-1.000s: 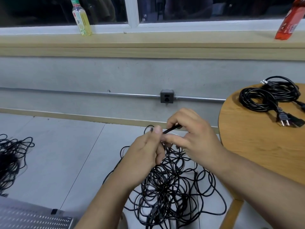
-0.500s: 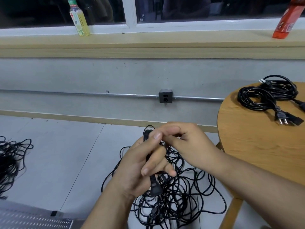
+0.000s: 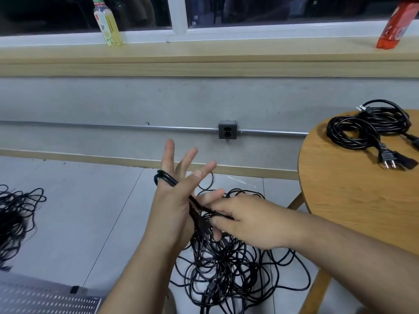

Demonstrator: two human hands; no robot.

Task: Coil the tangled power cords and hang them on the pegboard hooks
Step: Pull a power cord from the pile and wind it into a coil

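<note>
Cord tangle (image 3: pixel 15 218) sits on the grey floor at the far-left edge, partly cut off by the frame; perforated pegboard (image 3: pixel 45 301) lies flat at the near-left corner; yellow-green bottle (image 3: pixel 108 26) stands upright on the left part of the wooden window sill (image 3: pixel 226 57). Left hand (image 3: pixel 174 205) is raised at centre, fingers straight and spread apart, closing on nothing; black cord (image 3: pixel 166 177) loops round the left edge of that hand and runs diagonally down across the palm. Wall outlet (image 3: pixel 227 132) is fixed on a metal conduit (image 3: pixel 113 126), on the wall beyond the hands. Main heap (image 3: pixel 229 268) of loose black loops lies on the floor, near centre, below both hands; the black cord drops into it. Right hand (image 3: pixel 249 220) comes in from the right just beside the left palm, fingers curled, pinching the black cord where it leaves the palm. Round wooden table (image 3: pixel 351 211) stands at right; coiled cords (image 3: pixel 362 132) rest as two bundles on its far part, touching each other, with plugs (image 3: pixel 390 159) pointing nearer and right. Red container (image 3: pixel 394 26) leans on the sill at far right.
</note>
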